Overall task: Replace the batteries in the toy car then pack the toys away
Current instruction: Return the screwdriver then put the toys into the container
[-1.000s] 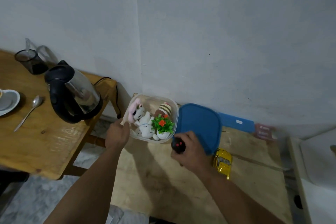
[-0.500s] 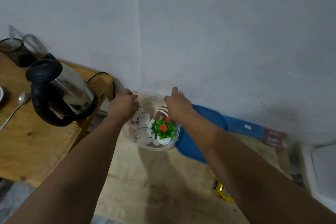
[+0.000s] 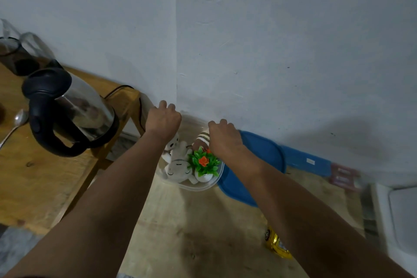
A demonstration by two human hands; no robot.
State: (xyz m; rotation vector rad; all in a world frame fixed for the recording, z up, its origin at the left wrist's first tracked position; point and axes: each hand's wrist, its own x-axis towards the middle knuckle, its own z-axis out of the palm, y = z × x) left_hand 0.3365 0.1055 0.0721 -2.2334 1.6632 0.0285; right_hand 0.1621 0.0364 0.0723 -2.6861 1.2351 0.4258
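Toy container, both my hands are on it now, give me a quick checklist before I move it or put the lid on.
1. Left hand on the far left rim of the container: ok.
2. Right hand on the far right rim: ok; the grip itself is hidden.
3. Soft toys and toy plant inside: ok.
4. Yellow toy car packed: not ok, it lies on the table by the right forearm.
5. Blue lid on: not ok, it lies beside the container.
6. Car batteries replaced: cannot tell.
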